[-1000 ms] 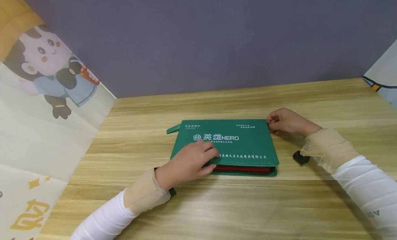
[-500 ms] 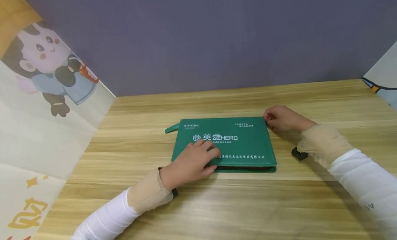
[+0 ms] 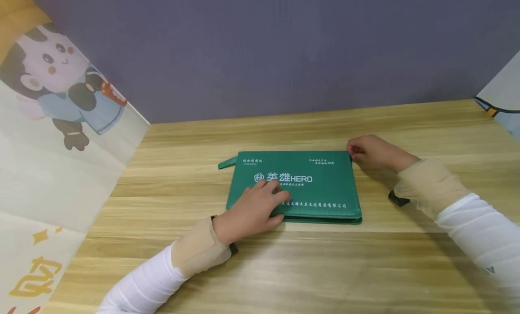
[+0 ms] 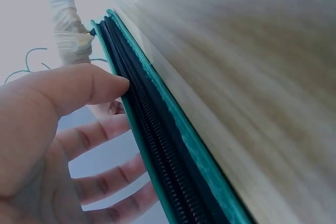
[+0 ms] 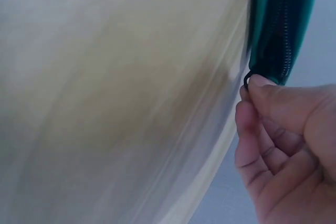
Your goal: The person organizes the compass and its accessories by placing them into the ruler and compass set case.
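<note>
A green zippered case with white lettering, including "HERO", lies flat on the wooden table. My left hand rests on its near left part, fingers spread over the cover. In the left wrist view, the thumb touches the cover's edge beside the black zipper, whose tooth rows run close together there. At the far right corner, my right hand pinches a small dark zipper pull between thumb and index finger. The remaining right fingers are curled.
A green strap sticks out from the case's left side. The wooden table meets a grey-purple panel at the back. On the left stands a white wall with a cartoon figure.
The red inside that showed along the case's near edge is now hidden, and the gap there has narrowed. Both hands keep roughly the same places on the case.
</note>
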The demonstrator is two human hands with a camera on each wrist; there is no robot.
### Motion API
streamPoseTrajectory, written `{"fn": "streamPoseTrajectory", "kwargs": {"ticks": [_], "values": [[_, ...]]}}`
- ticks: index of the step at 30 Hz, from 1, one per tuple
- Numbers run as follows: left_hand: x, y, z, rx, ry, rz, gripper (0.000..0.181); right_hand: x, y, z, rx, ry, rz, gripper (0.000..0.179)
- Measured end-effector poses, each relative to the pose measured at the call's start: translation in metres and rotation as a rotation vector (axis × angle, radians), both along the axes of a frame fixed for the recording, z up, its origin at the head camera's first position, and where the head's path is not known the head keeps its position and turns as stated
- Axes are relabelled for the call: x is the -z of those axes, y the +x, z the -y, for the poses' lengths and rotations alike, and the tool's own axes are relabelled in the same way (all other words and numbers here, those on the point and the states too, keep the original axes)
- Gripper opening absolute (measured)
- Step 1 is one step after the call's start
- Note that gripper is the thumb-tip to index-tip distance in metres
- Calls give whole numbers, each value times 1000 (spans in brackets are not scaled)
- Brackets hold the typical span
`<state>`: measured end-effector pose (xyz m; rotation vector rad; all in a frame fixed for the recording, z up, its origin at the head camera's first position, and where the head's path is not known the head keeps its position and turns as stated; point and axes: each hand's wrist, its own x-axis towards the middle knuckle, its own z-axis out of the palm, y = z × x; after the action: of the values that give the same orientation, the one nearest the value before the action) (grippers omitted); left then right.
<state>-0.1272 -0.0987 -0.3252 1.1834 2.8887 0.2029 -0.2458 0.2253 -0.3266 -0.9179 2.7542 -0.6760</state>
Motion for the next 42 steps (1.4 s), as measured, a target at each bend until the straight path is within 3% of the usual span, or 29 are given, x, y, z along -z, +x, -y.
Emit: {"fn": "streamPoseTrajectory", "kwargs": {"ticks": [10,18,32,42], "values": [[-4,-1,1,-29,1,46,25,-2,9,-8,25,60,-43,15],[-8,1,4,-43,-19,49,27,-6,28,2,-1,104,-123,18],[-10,0,1,-48,-20,73,27,0,62,-2,-64,28,-140,24],[-9,0,-5,-31,-11,80,27,8,89,-14,-111,-2,-272,34]]}}
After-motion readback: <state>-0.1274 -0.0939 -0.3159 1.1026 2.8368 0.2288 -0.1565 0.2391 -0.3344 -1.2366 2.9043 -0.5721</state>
